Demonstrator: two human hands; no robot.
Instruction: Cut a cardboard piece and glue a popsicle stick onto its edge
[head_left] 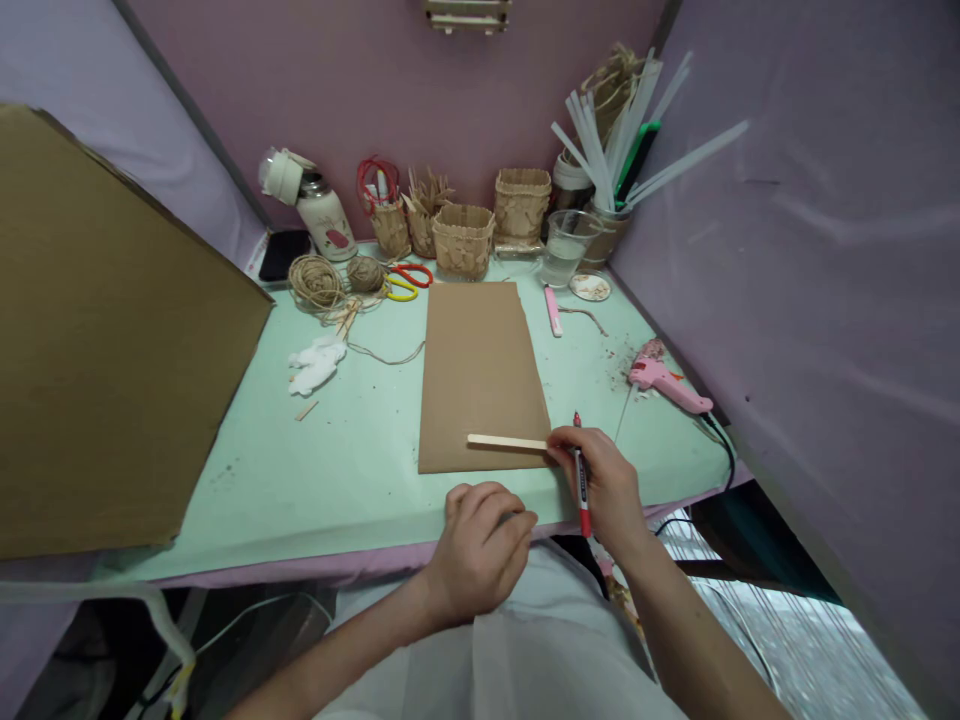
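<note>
In my right hand (604,490) are a flat wooden craft stick (506,442) and a red marker (582,490). The stick is pinched at its right end and points left over the lower part of a brown cardboard sheet (480,370). The marker stands nearly upright between my fingers, crossing in front of them. My left hand (484,545) is at the table's front edge, below the cardboard, with its fingers curled. Something greyish shows between those fingers, too hidden to name.
A pink glue gun (671,385) lies on the right, its cord running off the table. Twine balls (316,283), scissors (405,285), and a white cloth (316,364) lie left. Small baskets (463,242), a bottle (326,215) and a plastic cup (564,250) line the back. Large cardboard (112,340) stands left.
</note>
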